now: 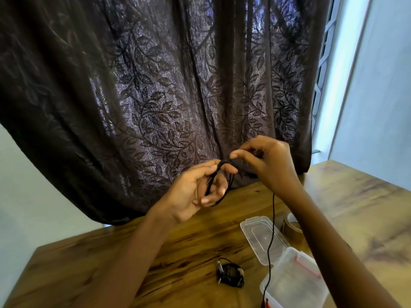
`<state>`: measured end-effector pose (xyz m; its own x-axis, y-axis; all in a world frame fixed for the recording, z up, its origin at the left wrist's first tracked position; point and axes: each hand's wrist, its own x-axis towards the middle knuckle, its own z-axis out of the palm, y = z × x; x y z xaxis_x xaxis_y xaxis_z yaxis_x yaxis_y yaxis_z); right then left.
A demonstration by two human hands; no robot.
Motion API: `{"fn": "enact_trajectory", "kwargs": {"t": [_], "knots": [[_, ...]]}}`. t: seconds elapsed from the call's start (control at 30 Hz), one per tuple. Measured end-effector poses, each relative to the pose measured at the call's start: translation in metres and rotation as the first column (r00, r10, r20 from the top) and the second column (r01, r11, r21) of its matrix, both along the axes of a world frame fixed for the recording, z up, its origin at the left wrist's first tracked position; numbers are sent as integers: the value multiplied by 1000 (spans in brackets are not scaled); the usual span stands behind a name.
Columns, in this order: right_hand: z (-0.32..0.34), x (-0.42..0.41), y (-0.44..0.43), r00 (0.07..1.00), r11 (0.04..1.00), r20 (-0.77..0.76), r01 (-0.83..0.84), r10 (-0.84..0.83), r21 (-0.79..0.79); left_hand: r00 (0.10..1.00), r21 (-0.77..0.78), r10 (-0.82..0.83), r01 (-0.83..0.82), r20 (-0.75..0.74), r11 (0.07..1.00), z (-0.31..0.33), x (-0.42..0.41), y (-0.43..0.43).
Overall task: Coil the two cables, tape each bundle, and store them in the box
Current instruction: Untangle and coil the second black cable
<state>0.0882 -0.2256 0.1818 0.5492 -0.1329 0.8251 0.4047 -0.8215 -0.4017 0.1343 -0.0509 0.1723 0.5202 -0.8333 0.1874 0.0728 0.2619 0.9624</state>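
Left hand [195, 192] raised over table [155, 252], fingers curled loosely round black cable [222, 174] loops. Right hand [266, 161] at 2 o'clock of left, thumb and forefinger pinched, apparently feeding cable. Free tail hanging toward 6 o'clock, down to box [293, 283].

Risk: loose left grip letting loops spring apart; tail snagging box rim.

Count: two cables, the other one bundled [231, 275] on table; one box, one lid [260, 236], one tape roll [291, 225].
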Motion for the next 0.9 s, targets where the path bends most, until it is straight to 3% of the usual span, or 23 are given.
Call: {"fn": "enact_trajectory", "kwargs": {"t": [0.13, 0.23, 0.47, 0.6, 0.7, 0.9], "knots": [[-31, 7, 7, 996, 983, -76, 65, -52, 173, 994, -69, 94, -97, -52, 993, 7, 6, 4], [-54, 10, 15, 988, 975, -137, 101, -74, 199, 984, -113, 161, -169, -74, 979, 9, 14, 4], [-91, 7, 38, 942, 994, -333, -16, 50, 105, 949, -126, 314, -316, -35, 940, 11, 21, -1], [-91, -2, 46, 913, 996, -408, -46, 9, -81, 928, -140, 370, -372, -45, 917, 9, 26, -3], [-80, -8, 47, 959, 972, -276, -4, -63, -235, 922, -139, 383, -387, -57, 911, 5, 31, -2], [-41, -12, 39, 1000, 926, 8, 23, -22, -377, 901, 4, 410, -415, 144, 910, -6, 22, -3]]}}
